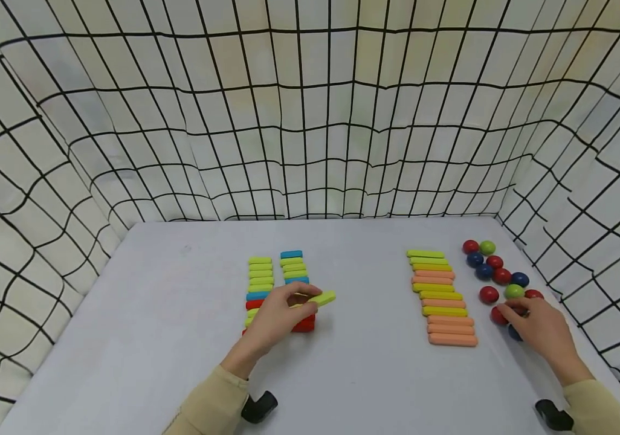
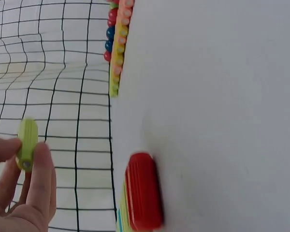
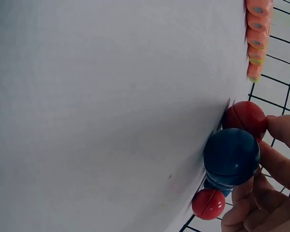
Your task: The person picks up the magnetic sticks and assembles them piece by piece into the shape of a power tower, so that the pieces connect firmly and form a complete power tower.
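Between thumb and fingers, my left hand pinches a short lime-green magnetic building stick above the table. A grey dot shows in the end of the green stick in the left wrist view. Below and beside this hand lie two columns of short sticks in lime, blue and red, partly hidden by it; a red stick is nearest. At the right, my right hand grips a red ball with thumb and fingertips. A dark blue ball sits right beside it, overlapping the fingers in the right wrist view.
A column of longer sticks, lime, yellow and orange, lies left of the balls. Several red, blue and green balls, including a green ball, line the table's right side. Black netting over white walls encloses the white table.
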`<move>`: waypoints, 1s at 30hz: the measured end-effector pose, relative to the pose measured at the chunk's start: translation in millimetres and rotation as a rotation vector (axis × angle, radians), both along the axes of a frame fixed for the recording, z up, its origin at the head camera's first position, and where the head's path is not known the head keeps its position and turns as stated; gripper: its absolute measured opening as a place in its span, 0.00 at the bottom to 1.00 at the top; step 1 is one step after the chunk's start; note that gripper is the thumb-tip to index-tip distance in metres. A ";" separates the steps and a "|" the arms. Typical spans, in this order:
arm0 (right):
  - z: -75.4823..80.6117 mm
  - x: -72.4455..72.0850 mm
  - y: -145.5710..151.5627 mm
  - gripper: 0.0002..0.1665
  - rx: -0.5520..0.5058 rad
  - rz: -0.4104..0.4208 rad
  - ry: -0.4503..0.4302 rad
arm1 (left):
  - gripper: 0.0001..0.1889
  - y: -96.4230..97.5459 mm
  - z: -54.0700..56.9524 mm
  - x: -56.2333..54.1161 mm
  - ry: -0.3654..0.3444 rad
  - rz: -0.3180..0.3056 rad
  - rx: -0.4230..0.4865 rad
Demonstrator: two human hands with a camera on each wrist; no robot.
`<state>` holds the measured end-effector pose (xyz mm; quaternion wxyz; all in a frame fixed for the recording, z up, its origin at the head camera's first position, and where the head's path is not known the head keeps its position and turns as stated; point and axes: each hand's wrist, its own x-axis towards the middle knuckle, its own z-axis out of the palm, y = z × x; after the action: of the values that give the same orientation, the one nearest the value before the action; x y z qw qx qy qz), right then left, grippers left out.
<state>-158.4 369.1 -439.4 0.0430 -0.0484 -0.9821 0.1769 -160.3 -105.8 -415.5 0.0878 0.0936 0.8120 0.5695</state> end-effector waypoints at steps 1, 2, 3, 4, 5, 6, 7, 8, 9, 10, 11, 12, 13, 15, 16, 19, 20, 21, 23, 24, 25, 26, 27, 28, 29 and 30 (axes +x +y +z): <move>0.7 -0.2 -1.0 0.26 0.008 0.006 -0.017 | 0.12 2.0 1.0 -1.4 -0.015 0.018 0.026; 1.5 -0.3 -2.1 0.28 0.019 0.013 -0.030 | 0.12 4.0 2.2 -2.5 -0.026 0.032 0.051; 2.3 -0.4 -3.1 0.29 0.030 0.020 -0.042 | 0.12 6.0 2.8 -3.6 -0.034 0.044 0.071; 3.2 -0.5 -4.0 0.30 0.039 0.025 -0.058 | 0.13 7.8 3.4 -4.6 -0.039 0.054 0.088; 4.3 -0.6 -4.9 0.31 0.046 0.032 -0.074 | 0.13 9.4 3.9 -5.4 -0.040 0.060 0.100; 5.1 -0.6 -5.5 0.32 0.055 0.040 -0.086 | 0.12 10.7 4.4 -6.1 -0.044 0.067 0.113; 5.7 -0.7 -5.7 0.32 0.063 0.048 -0.095 | 0.12 12.1 4.9 -6.6 -0.047 0.072 0.121; 6.0 -0.8 -5.7 0.32 0.071 0.057 -0.099 | 0.12 13.3 5.2 -6.9 -0.054 0.078 0.128; 6.1 -1.0 -5.3 0.32 0.077 0.064 -0.103 | 0.13 14.3 5.1 -7.2 -0.057 0.079 0.133; 6.0 -1.1 -4.6 0.32 0.082 0.072 -0.105 | 0.13 15.3 5.2 -7.4 -0.063 0.081 0.138; 6.1 -1.2 -3.9 0.32 0.082 0.078 -0.099 | 0.13 16.2 5.1 -7.6 -0.069 0.081 0.144; 6.5 -1.4 -3.0 0.32 0.079 0.082 -0.089 | 0.14 17.3 4.8 -7.9 -0.076 0.081 0.150; 7.2 -1.6 -2.8 0.33 0.072 0.082 -0.074 | 0.14 18.2 4.3 -8.2 -0.084 0.079 0.155; 10.5 -2.4 -6.1 0.33 0.047 0.075 -0.022 | 0.15 20.2 3.3 -9.0 -0.101 0.071 0.175; 13.2 -2.4 -9.5 0.33 0.027 0.070 0.015 | 0.16 22.1 3.0 -9.5 -0.112 0.067 0.184; 25.2 -3.8 -31.1 0.31 -0.070 0.084 0.114 | 0.17 29.0 3.5 -10.7 -0.138 0.042 0.227; 30.0 -4.6 -41.7 0.31 -0.120 0.101 0.128 | 0.17 32.1 4.2 -10.8 -0.149 0.032 0.244; 35.0 -5.3 -53.2 0.31 -0.189 0.126 0.115 | 0.17 35.5 4.9 -10.9 -0.161 0.021 0.264; 43.6 -7.1 -76.8 0.32 -0.346 0.188 0.064 | 0.17 43.6 6.4 -10.8 -0.180 -0.004 0.299; 46.8 -8.2 -88.3 0.32 -0.426 0.218 0.027 | 0.17 48.0 7.0 -10.6 -0.189 -0.016 0.314; 49.6 -9.0 -99.4 0.33 -0.503 0.242 -0.017 | 0.16 52.4 7.7 -10.2 -0.196 -0.029 0.326; 51.7 -10.2 -110.0 0.33 -0.578 0.265 -0.058 | 0.16 56.8 7.8 -10.1 -0.207 -0.035 0.332; 52.8 -11.1 -119.5 0.33 -0.640 0.286 -0.093 | 0.15 61.0 7.9 -9.8 -0.211 -0.044 0.336; 53.3 -12.2 -128.2 0.33 -0.685 0.308 -0.114 | 0.15 64.5 8.3 -9.5 -0.214 -0.050 0.339; 53.2 -13.3 -136.1 0.33 -0.722 0.328 -0.135 | 0.15 67.6 8.5 -9.1 -0.216 -0.054 0.339; 53.0 -14.0 -143.0 0.33 -0.754 0.341 -0.157 | 0.14 70.3 8.7 -8.8 -0.221 -0.056 0.338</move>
<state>-172.4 226.1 -386.4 -0.0826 0.0893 -0.8428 0.5244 -169.1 -35.5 -406.7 0.1751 0.0662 0.6873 0.7018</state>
